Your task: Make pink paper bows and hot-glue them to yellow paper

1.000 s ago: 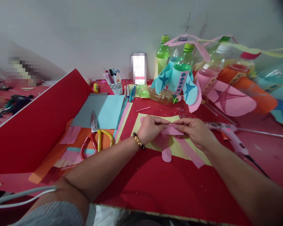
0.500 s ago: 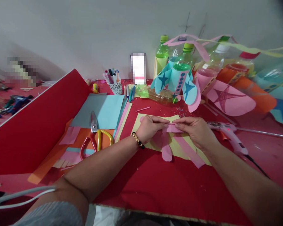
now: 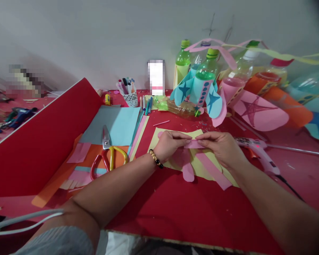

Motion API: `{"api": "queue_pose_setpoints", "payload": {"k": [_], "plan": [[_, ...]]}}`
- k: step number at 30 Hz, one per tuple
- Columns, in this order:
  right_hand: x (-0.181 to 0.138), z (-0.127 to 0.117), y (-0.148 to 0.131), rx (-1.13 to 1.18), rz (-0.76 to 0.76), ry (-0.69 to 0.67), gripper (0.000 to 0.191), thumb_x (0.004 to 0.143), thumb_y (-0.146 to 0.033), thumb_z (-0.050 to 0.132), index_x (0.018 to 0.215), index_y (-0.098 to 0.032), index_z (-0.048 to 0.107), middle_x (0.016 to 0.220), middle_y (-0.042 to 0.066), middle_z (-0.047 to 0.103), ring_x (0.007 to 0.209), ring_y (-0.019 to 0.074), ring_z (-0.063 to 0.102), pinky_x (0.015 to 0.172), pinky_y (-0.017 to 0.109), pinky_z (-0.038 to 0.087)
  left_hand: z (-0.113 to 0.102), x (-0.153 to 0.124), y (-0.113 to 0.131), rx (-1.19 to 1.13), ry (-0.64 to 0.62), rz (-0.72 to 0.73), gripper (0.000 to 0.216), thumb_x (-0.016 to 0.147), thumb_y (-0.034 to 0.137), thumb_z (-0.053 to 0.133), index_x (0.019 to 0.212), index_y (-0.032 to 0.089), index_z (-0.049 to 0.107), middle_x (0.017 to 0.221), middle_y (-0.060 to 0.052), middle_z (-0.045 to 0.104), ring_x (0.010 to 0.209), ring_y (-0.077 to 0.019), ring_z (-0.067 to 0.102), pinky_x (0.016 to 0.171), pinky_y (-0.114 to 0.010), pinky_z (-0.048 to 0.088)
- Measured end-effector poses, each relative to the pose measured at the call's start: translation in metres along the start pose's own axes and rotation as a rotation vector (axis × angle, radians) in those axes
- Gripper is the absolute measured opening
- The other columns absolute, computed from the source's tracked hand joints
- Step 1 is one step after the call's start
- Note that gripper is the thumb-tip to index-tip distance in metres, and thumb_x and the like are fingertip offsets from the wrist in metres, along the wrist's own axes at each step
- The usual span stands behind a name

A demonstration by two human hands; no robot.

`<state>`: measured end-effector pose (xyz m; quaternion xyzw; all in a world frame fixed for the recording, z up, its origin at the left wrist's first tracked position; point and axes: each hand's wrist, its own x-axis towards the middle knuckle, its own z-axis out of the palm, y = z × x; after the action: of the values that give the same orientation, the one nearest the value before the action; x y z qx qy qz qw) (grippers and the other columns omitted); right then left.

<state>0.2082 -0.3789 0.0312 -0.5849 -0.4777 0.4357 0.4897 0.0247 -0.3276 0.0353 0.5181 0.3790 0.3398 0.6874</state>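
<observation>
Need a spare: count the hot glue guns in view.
2: a pink plastic hot glue gun beside the right hand, and a blue hot glue gun at far left, beyond the red board. Some may be hidden.

A narrow pink paper strip (image 3: 193,143) runs level between the left hand (image 3: 171,146) and the right hand (image 3: 220,149), pinched at both ends by the fingers just above a pale yellow paper sheet (image 3: 199,169) that lies flat and slightly askew. A rounded, tongue-shaped pink paper piece (image 3: 188,173) lies on the sheet below the left hand, its tip reaching the sheet's near edge (whether it joins the strip is hidden behind the fingers). A long, straight pink paper band (image 3: 214,171) slants across the sheet's right side, its lower end running past the near edge.
</observation>
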Motion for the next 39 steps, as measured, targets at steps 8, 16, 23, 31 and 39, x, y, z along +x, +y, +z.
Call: {"api": "queue_pose_setpoints", "payload": {"k": [8, 16, 23, 31, 39], "plan": [[-0.0017, 0.0019, -0.0051, 0.146, 0.184, -0.066, 0.031, 0.064, -0.035, 0.08, 0.089, -0.018, 0.074, 0.071, 0.006, 0.073, 0.064, 0.0203, 0.071, 0.058, 0.029, 0.058, -0.0018, 0.002, -0.0004, 0.048, 0.042, 0.027, 0.016, 0.059, 0.018, 0.078, 0.074, 0.014, 0.074, 0.073, -0.006, 0.071, 0.064, -0.0107, 0.062, 0.065, -0.024, 0.052], [-0.0021, 0.0024, -0.0072, 0.198, 0.126, -0.011, 0.023, 0.057, -0.026, 0.083, 0.077, -0.019, 0.076, 0.069, 0.003, 0.072, 0.061, 0.0153, 0.068, 0.064, 0.027, 0.058, -0.0012, 0.0011, -0.0006, 0.018, 0.002, -0.011, 0.02, 0.063, 0.022, 0.079, 0.081, 0.013, 0.074, 0.073, -0.006, 0.071, 0.06, -0.0091, 0.061, 0.063, -0.024, 0.052], [-0.0031, 0.0019, -0.0058, 0.158, 0.173, -0.06, 0.026, 0.065, -0.032, 0.079, 0.086, -0.019, 0.074, 0.071, 0.005, 0.073, 0.064, 0.0182, 0.071, 0.059, 0.027, 0.057, -0.0012, 0.0015, -0.0007, 0.017, 0.022, 0.026, 0.017, 0.061, 0.02, 0.079, 0.076, 0.013, 0.074, 0.072, -0.005, 0.071, 0.063, -0.01, 0.062, 0.066, -0.024, 0.052], [-0.0024, 0.001, -0.0026, 0.086, 0.055, -0.06, 0.023, 0.065, -0.032, 0.079, 0.083, -0.018, 0.075, 0.074, 0.005, 0.074, 0.067, 0.0171, 0.07, 0.068, 0.029, 0.059, 0.0004, -0.0002, 0.0005, -0.039, -0.001, -0.04, 0.022, 0.06, 0.023, 0.081, 0.077, 0.011, 0.073, 0.069, -0.006, 0.069, 0.059, -0.0095, 0.061, 0.063, -0.024, 0.052], [-0.0045, 0.0019, -0.0055, 0.113, 0.099, -0.077, 0.026, 0.066, -0.034, 0.08, 0.086, -0.018, 0.075, 0.077, 0.007, 0.075, 0.073, 0.0211, 0.072, 0.07, 0.032, 0.06, -0.0034, 0.0027, -0.0039, 0.096, -0.005, 0.034, 0.023, 0.062, 0.025, 0.08, 0.078, 0.011, 0.073, 0.073, -0.007, 0.071, 0.064, -0.0124, 0.063, 0.066, -0.027, 0.054]]}}
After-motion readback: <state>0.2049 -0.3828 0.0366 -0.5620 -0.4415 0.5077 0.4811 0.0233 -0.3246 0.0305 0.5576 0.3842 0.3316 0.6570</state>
